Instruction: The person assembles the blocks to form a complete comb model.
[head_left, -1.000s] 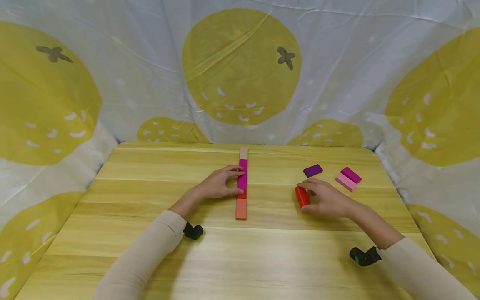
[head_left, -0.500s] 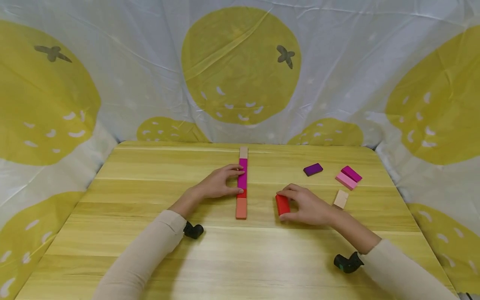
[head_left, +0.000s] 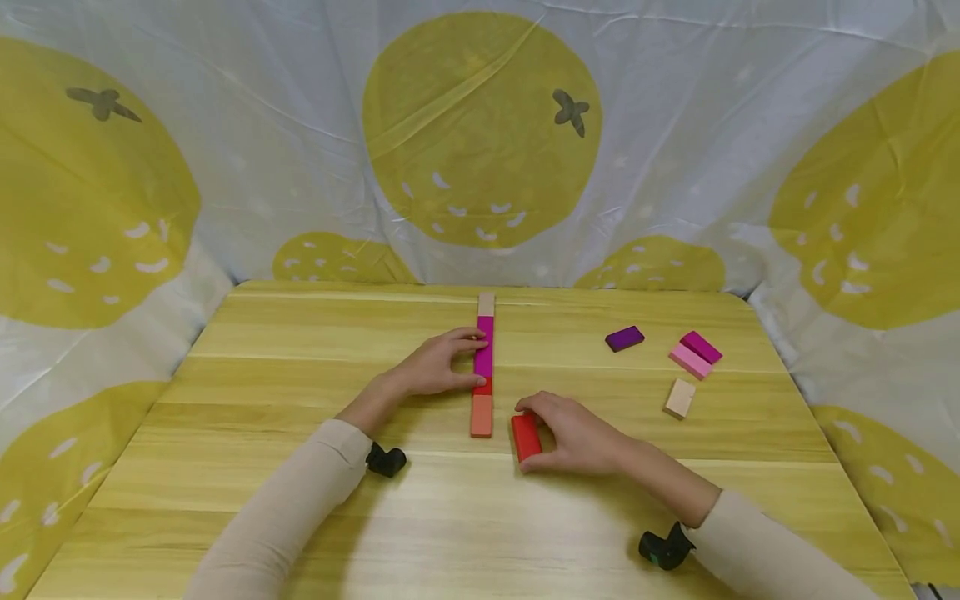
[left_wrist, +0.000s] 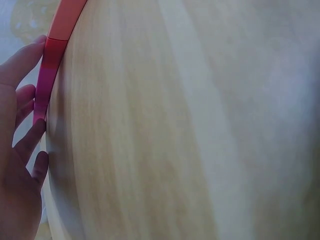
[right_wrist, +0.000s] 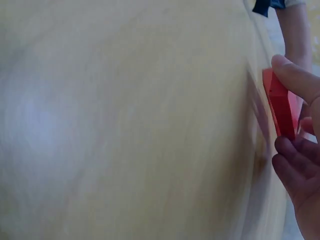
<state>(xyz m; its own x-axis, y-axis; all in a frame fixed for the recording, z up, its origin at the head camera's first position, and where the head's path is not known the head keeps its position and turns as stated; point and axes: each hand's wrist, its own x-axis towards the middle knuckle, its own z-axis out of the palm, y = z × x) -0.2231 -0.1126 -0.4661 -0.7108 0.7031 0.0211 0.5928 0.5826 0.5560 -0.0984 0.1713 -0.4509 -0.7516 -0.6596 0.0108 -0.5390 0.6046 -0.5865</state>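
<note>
A straight row of wooden blocks runs away from me: a beige block at the far end, a magenta stretch, a red block, and an orange block nearest. My left hand touches the row's left side, thumb near the red block and fingertips along the magenta part. In the left wrist view the thumb reaches the seam between red and orange. Right of the row's near end, my right hand pinches another red block by its two ends, over the table with a shadow below it.
Toward the right of the wooden table lie a purple block, a magenta block against a pink block, and a beige block. A patterned cloth stands behind the table.
My right hand has carried the red block leftward and nearer to me, toward the row. The beige block at the right has come into sight from behind it. My left hand stays at the row.
</note>
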